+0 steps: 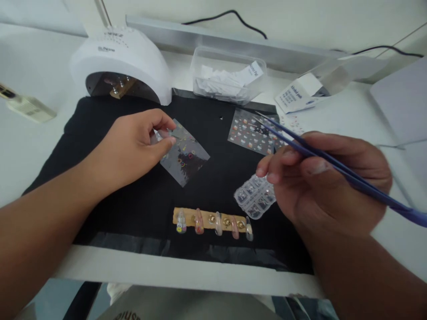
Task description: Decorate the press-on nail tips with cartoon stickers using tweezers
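My left hand (133, 144) pinches the near corner of a clear sticker sheet (184, 153) with small coloured decals, lying on the black mat (216, 178). My right hand (328, 178) holds blue tweezers (300, 142), their tips pointing up and left over a second sticker sheet (248, 132). Just below the right fingers lies a small clear compartment box (255, 195) of tiny parts. Nearer to me, a tan strip (211, 220) carries several decorated artificial nails on studs.
A white nail-curing lamp (122, 62) stands at the back left. Behind the mat are a clear plastic tub of paper wipes (228, 75) and a white alcohol pad box (298, 93). A beige device (26, 109) lies far left. The white table edge (187, 271) runs along the front.
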Available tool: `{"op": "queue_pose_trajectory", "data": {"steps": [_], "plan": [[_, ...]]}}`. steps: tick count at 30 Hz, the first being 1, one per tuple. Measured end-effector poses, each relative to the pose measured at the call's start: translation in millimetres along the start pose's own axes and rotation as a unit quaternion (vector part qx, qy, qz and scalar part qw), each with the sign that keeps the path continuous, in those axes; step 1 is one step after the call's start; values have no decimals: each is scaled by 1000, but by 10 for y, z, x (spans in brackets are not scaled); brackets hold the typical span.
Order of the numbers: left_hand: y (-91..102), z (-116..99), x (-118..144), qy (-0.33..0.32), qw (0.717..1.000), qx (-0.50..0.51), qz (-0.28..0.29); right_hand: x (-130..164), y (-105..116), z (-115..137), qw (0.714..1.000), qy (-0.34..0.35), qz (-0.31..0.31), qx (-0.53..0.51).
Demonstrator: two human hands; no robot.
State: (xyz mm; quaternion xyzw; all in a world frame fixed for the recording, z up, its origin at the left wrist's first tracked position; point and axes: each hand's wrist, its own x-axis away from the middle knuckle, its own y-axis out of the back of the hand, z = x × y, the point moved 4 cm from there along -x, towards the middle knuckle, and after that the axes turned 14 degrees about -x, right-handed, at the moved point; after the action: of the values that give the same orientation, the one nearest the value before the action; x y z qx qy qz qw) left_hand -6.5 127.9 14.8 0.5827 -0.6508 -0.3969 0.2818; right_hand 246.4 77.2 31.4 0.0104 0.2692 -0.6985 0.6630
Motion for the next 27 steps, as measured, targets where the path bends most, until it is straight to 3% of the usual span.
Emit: {"op": "queue_pose_trajectory", "data": {"steps": [8, 15, 20, 27], "plan": [[24, -32, 34, 4, 999, 46, -12, -10, -1, 1, 999, -11, 43, -10], [47, -71, 31, 24, 983, 179, -25, -32, 17, 56, 999, -17, 38, -31], [-80, -137, 50, -40, 992, 101, 66, -190, 196, 143, 997, 1, -12, -81], [-154, -166, 84, -131, 984, -35, 115, -346, 437, 171, 993, 11, -61, -104]]}}
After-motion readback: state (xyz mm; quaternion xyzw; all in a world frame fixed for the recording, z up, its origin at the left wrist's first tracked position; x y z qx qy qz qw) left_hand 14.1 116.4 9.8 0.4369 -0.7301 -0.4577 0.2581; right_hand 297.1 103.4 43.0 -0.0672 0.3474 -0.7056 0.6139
